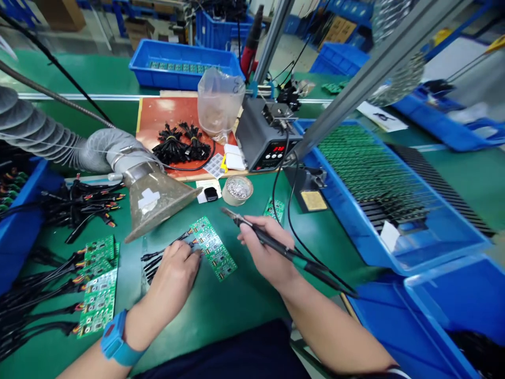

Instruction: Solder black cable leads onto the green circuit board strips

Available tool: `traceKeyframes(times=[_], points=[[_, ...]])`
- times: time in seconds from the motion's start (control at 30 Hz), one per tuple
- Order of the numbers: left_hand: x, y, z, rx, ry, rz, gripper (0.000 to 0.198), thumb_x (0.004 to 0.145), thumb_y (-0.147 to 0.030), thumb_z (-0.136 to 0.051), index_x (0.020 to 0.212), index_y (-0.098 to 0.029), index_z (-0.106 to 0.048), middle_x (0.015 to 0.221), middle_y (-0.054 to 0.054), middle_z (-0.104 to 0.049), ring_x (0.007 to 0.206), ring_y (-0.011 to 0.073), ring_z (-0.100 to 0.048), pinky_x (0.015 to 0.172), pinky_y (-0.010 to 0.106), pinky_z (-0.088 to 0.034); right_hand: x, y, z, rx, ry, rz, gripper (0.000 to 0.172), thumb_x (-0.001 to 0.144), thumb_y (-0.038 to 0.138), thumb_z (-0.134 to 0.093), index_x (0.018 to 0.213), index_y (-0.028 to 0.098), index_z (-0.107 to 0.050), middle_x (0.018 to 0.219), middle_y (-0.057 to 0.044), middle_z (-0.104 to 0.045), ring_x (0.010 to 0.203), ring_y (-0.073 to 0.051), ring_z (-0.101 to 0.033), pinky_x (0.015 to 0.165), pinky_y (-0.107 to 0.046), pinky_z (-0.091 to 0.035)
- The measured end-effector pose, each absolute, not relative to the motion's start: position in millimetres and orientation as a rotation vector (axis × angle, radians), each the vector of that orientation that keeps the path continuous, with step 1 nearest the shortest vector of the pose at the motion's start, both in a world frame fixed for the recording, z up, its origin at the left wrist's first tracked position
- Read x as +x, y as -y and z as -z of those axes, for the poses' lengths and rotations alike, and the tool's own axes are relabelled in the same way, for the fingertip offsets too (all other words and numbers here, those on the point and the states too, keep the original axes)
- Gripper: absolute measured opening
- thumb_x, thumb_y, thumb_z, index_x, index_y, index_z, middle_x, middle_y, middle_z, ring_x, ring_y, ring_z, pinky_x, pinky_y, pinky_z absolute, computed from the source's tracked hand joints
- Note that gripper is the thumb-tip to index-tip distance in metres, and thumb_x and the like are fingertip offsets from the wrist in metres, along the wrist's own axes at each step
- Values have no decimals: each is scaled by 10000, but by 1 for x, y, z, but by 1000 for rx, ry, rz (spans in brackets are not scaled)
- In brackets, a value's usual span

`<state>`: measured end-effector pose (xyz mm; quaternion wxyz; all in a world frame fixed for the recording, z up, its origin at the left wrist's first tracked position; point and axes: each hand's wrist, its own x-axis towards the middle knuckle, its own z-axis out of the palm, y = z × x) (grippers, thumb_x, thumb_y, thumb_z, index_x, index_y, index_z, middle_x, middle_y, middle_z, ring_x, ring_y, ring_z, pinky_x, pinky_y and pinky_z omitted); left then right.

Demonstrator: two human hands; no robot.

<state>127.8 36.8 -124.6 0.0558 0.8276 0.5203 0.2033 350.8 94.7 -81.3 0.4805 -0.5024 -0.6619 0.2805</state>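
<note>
A soldering iron (272, 241) rests in my right hand (272, 258), gripped like a pen. Its tip points up and left, above the bench and apart from the board. Left of it lies a green circuit board panel (215, 250) with small components, flat on the green mat. Black cables (152, 263) run to its left edge, and a few are joined there by coloured wires. My left hand (177, 268), with a blue watch on the wrist, is pinched at that edge on a black cable; the hand partly hides the cable end.
A fume extraction hood (158, 202) hangs left of the board. Behind stand a solder tin (237, 189) and soldering station (268, 137). Finished-looking wired boards (98, 295) lie left. A small board (274, 209) sits behind my right hand; a blue bin (379, 247) stands right.
</note>
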Motion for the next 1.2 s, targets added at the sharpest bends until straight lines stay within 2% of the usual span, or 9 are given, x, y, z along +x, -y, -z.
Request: traceKeyframes(times=[0.27,0.4,0.5,0.63,0.73,0.87,1.0,1.1,1.2], points=[[128,-39,123,2541,-1569,-752,253,1037,-191,-449,1025,-161,-700,823,73,-602,802,229,-573,706,384,-520,332,-158,77,-1144,1463,-845,195,949,365,-663,1053,202,-686,781,-19,-762,692,-164,-753,639,-269,-605],[129,-39,112,2610,-1529,-771,231,1033,-246,-477,1120,-168,-677,893,94,-652,852,248,-630,734,405,-569,334,-158,81,-1125,1400,-832,172,939,346,-648,1006,192,-686,714,-10,-745,612,-154,-723,594,-256,-582],[121,-36,81,2665,-1469,-698,234,1026,-265,-501,1190,-198,-655,993,105,-697,933,263,-668,787,415,-590,341,-154,84,-1127,1371,-813,157,922,335,-655,972,192,-695,694,-9,-740,598,-154,-716,579,-248,-563],[109,-58,9,2761,-1348,-693,289,994,-197,-521,1256,-241,-633,1092,75,-728,1022,256,-674,908,433,-560,352,-153,83,-1104,1332,-803,160,926,336,-661,994,197,-698,705,-9,-746,609,-157,-722,576,-245,-552],[112,-114,-37,2843,-1605,-709,200,991,-286,-539,1130,-290,-683,1019,47,-726,947,251,-665,893,457,-535,358,-154,81,-1099,1329,-761,147,921,325,-668,989,199,-700,716,-13,-752,605,-158,-718,587,-253,-554],[131,-212,-52,2724,-1714,-7,274,968,-303,-508,921,-169,-743,834,69,-734,730,181,-609,710,335,-477,362,-154,77,-1115,1323,-728,140,918,309,-667,984,191,-701,716,-20,-745,610,-162,-709,593,-263,-562],[152,-271,-30,2297,-1726,750,268,847,-358,-671,669,-162,-716,603,52,-638,611,177,-568,640,309,-411,367,-155,75,-1131,1270,-703,175,932,342,-676,1006,186,-705,738,-23,-744,607,-158,-700,589,-272,-574],[160,-282,-12,2107,-1673,928,63,679,-217,-759,681,-164,-725,589,28,-646,608,182,-577,623,300,-420,372,-157,75,-1131,1256,-670,209,948,387,-677,1033,197,-700,765,-26,-752,628,-166,-709,605,-292,-593],[158,-283,-6,2028,-1633,927,109,664,-146,-722,761,-178,-759,666,21,-706,651,179,-612,635,281,-439,376,-160,76,-1126,1245,-654,217,959,401,-676,1046,203,-693,762,-20,-749,628,-167,-712,597,-295,-599]])
